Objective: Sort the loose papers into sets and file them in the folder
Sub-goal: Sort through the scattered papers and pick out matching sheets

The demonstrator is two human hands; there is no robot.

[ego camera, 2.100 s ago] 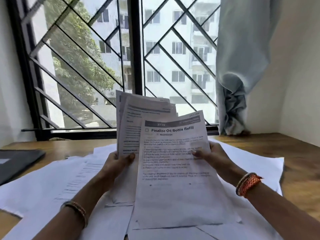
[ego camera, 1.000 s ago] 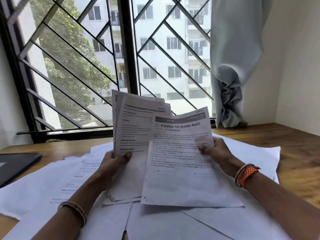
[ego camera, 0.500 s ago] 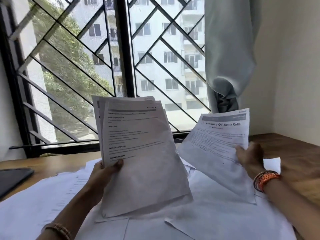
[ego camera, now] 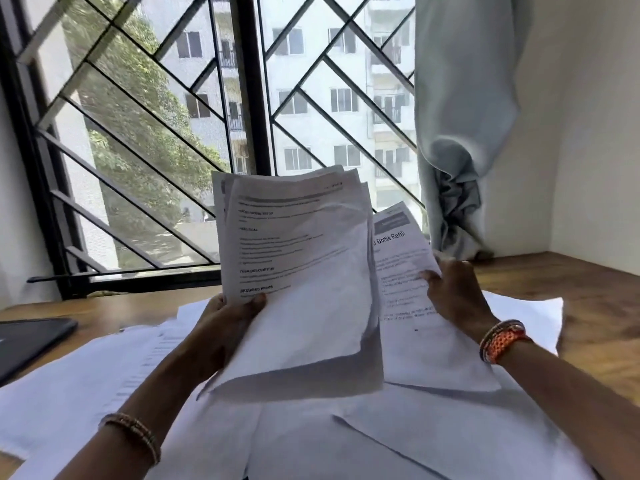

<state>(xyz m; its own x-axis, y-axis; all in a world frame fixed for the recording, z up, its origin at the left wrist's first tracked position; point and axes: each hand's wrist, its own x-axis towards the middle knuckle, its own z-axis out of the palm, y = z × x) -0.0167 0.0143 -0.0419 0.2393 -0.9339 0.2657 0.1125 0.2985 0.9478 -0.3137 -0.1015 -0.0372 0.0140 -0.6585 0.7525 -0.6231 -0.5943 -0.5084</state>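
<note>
The left hand (ego camera: 227, 318) is raised above the wooden desk (ego camera: 588, 289), and its thumb and fingers pinch the lower left edge of a stack of papers (ego camera: 298, 271), held nearly upright before the window (ego camera: 242, 116). The right hand (ego camera: 453, 292) pinches 1 printed sheet (ego camera: 408, 289) just right of the stack, partly behind it. The sheets are white with dark headings and curl at the bottom. More loose papers (ego camera: 381, 438) cover the desk below.

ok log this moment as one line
phase: sorting | left hand: grips paper stack | right hand: holds single sheet behind the stack | table: loose papers spread
</note>
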